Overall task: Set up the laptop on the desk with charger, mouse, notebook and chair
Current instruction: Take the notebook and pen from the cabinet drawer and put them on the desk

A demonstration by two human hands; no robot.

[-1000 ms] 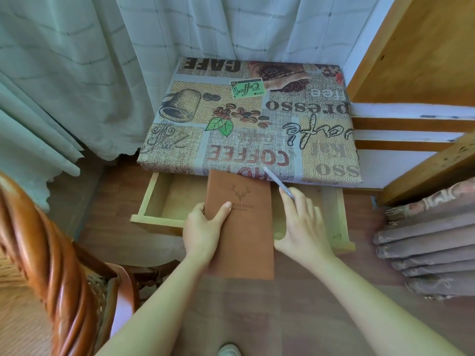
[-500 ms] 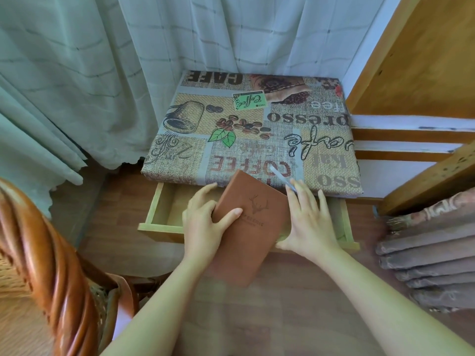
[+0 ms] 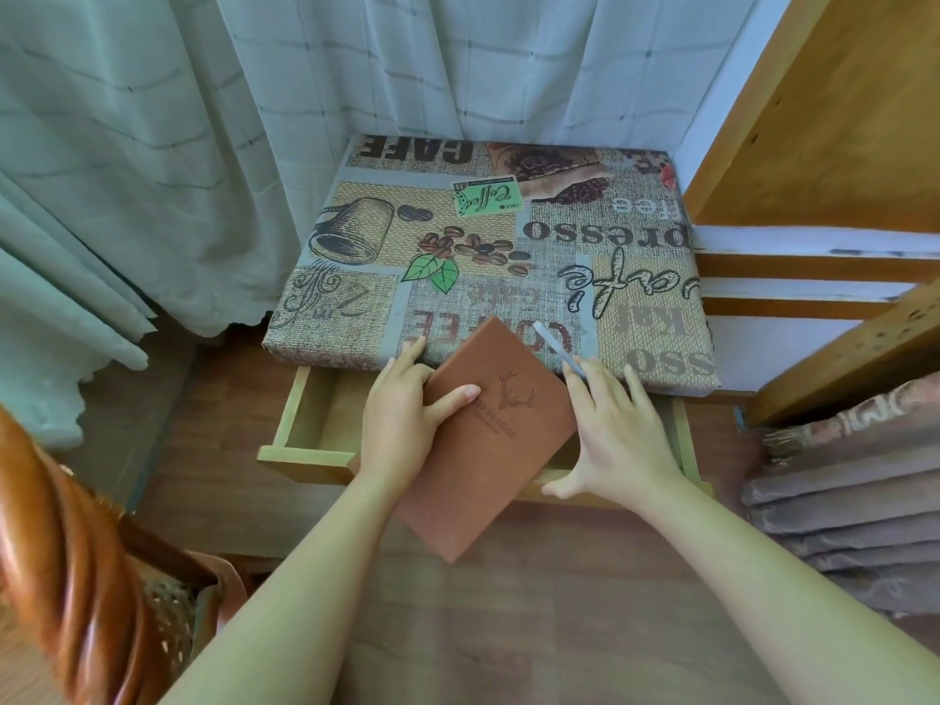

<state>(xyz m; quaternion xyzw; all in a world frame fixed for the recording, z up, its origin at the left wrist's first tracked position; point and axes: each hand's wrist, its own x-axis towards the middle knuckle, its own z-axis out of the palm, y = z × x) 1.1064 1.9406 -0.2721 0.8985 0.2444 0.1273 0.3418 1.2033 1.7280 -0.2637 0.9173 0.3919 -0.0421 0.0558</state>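
Head view, nearest first: both forearms reach forward over the wood floor toward the open drawer point(image 3: 325, 414) under the small desk. The brown notebook point(image 3: 488, 440) with a stag stamp is tilted, its far corner raised over the desk's front edge and its near end hanging past the drawer front. The left hand point(image 3: 402, 424) grips its left edge, thumb across the cover, fingers underneath. The right hand point(image 3: 618, 445) is spread with its fingers mostly straight, a pale pen point(image 3: 559, 351) caught between them, and its thumb reaches toward the drawer's front rail point(image 3: 697, 463).

I judge the step to be lifting the notebook onto the coffee-print tablecloth point(image 3: 488, 256). Lay it flat and well onto the top, away from the edge, then push the drawer shut squarely with the right palm.
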